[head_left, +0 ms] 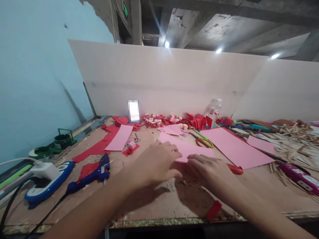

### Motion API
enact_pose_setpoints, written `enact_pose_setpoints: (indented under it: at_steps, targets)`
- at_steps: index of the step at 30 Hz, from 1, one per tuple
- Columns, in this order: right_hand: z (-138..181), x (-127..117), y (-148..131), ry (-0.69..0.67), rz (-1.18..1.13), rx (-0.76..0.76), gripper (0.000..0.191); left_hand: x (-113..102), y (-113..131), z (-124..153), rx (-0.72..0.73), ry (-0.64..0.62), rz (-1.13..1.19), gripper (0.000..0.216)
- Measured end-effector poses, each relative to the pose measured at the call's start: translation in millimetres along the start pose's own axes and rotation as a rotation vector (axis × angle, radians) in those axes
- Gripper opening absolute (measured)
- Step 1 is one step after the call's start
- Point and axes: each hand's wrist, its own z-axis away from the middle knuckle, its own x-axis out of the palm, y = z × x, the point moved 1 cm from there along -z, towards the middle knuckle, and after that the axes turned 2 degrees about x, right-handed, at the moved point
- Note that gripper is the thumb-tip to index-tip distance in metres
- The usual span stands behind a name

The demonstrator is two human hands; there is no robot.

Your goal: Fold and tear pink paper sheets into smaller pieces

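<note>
Two bare hands met over a pink paper sheet (193, 151) near the front middle of the plywood workbench (154, 202), seen from the head camera. The sheet lay flat just beyond the hands, its long axis running left to right, its near edge under the fingertips. The left hand (156, 162) rested palm down with fingers curled loosely onto the near left corner; the right hand (208, 169) lay flat, fingers spread on the near edge, and neither was closed around anything. Both forearms reached in from the bottom of the frame, about equally near the sheet. Green-handled scissors (204, 142) sat just beyond it, a larger pink sheet (236, 149) to the right, and a blue glue gun (92, 174) well to the left.
</note>
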Motion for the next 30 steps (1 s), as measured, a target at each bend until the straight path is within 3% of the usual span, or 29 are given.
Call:
enact_pose_setpoints:
  at_steps: [3,6,8,10,12,14,17,21,23,25,27,30]
  targets:
    - [4.3,-4.2,-17.6,0.187,-0.146,-0.120,0.020,18.7,15.0,-1.6,-0.045,-0.123,-0.133,0.016]
    - [19.2,-10.4,-26.7,0.479,-0.294,-0.167,0.021,26.4,8.6,-1.3,-0.126,-0.103,-0.123,0.018]
    - [34.7,-8.6,-29.8,0.620,-0.504,-0.063,0.019,24.5,2.4,-0.3,-0.192,-0.059,-0.108,0.019]
    - [48.2,-1.0,-29.1,0.669,-0.872,0.206,0.009,20.4,1.8,1.1,-0.243,-0.006,-0.086,0.019]
    - [54.5,6.9,-25.9,0.668,-1.163,0.500,0.012,18.0,9.4,2.4,-0.256,0.030,-0.054,0.019]
    - [51.2,8.8,-21.2,0.584,-1.488,0.657,0.034,19.3,24.1,3.4,-0.213,0.047,-0.003,0.016]
    - [37.8,-1.8,-14.5,0.357,-1.908,0.690,0.056,25.6,49.4,3.8,-0.075,0.028,0.116,0.020]
    - [27.7,-21.3,-10.9,0.265,-1.974,0.650,0.052,27.7,67.8,3.4,0.001,-0.034,0.272,0.026]
    - [26.9,-28.0,-12.5,0.239,-1.986,0.655,0.046,23.6,67.8,3.0,0.007,-0.017,0.355,0.043]
    - [26.5,-34.5,-14.0,0.263,-2.010,0.680,0.037,16.2,63.0,2.5,0.029,0.077,0.436,0.050]
    - [25.2,-42.1,-14.2,0.310,-2.029,0.702,0.035,4.9,53.9,1.4,-0.002,0.252,0.504,0.034]
    - [20.0,-55.6,-12.1,0.287,-2.009,0.665,0.043,-20.6,36.0,-1.6,-0.204,0.552,0.529,0.017]
